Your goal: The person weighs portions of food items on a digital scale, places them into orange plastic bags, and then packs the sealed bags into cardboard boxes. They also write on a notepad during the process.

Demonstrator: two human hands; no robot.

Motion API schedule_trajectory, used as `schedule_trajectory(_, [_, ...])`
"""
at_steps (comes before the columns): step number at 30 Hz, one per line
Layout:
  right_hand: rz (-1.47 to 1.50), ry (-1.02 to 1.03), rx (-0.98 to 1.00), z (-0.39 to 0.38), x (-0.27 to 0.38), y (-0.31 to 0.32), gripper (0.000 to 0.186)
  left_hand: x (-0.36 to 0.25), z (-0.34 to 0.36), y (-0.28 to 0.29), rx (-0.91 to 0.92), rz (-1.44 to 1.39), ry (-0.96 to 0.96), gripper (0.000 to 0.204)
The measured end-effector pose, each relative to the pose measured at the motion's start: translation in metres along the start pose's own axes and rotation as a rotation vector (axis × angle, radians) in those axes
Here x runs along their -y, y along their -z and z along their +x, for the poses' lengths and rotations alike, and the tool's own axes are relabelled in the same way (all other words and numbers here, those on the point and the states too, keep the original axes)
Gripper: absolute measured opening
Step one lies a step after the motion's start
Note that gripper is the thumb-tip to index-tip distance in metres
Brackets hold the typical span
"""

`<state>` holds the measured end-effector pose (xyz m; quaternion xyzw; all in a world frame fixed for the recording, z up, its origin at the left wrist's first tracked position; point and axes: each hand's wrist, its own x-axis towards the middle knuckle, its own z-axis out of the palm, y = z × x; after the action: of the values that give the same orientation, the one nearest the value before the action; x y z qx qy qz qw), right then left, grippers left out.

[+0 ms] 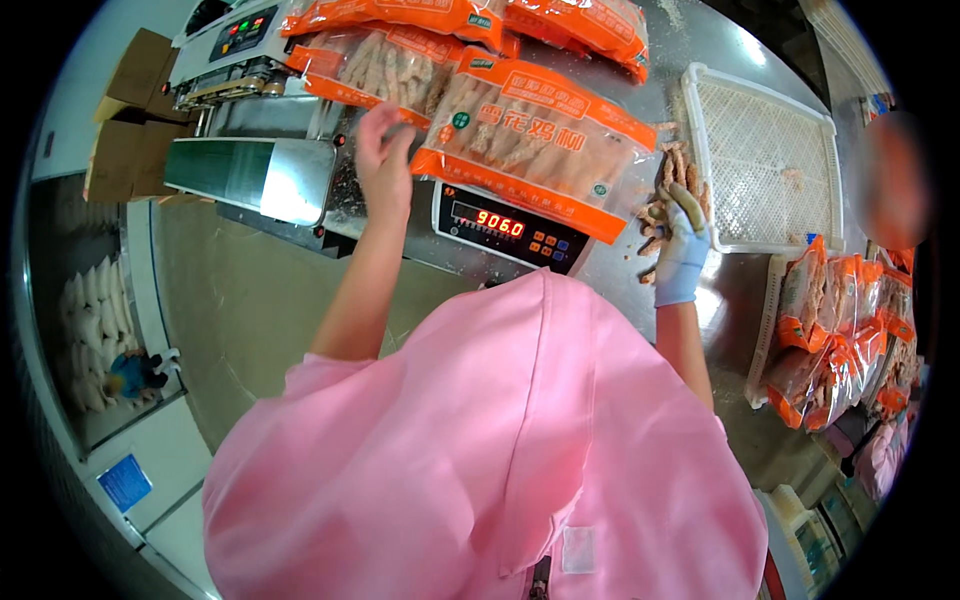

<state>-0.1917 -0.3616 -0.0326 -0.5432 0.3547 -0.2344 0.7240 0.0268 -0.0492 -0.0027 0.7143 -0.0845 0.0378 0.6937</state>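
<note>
On the scale, a bag is filled; loose sticks remain. Left hand: half-curled, empty grip; right hand: can't tell.

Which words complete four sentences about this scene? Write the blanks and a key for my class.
The left hand is bare; the right hand is ____.
The person's top is ____.
The bag nearest the scale has broad ____ bands.
In this view, the scale is to the ____ of the tray.
Missing words: gloved; pink; orange; left.
</note>
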Motion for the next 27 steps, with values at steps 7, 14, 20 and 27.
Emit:
schedule_trajectory(7, [-0.198, -0.235, 0.248, 0.034, 0.008, -0.020, 0.027, 0.041, 0.057, -0.027, 0.440, 0.386, 0.154, 0.073])
schedule_trajectory(14, [-0.250, -0.136, 0.235, 0.027, -0.015, -0.059, 0.021, 0.053, 0.035, -0.033, 0.472, 0.638, 0.029, 0.083])
schedule_trajectory(20, [-0.256, -0.244, 0.284, 0.031, -0.036, -0.052, 0.026, -0.006, 0.028, -0.022, 0.529, 0.971, 0.091, 0.073])
schedule_trajectory(27, [-0.115, -0.210, 0.239, 0.032, -0.041, -0.060, 0.036, -0.011, 0.077, -0.175, 0.913, 0.552, -0.447, 0.063])
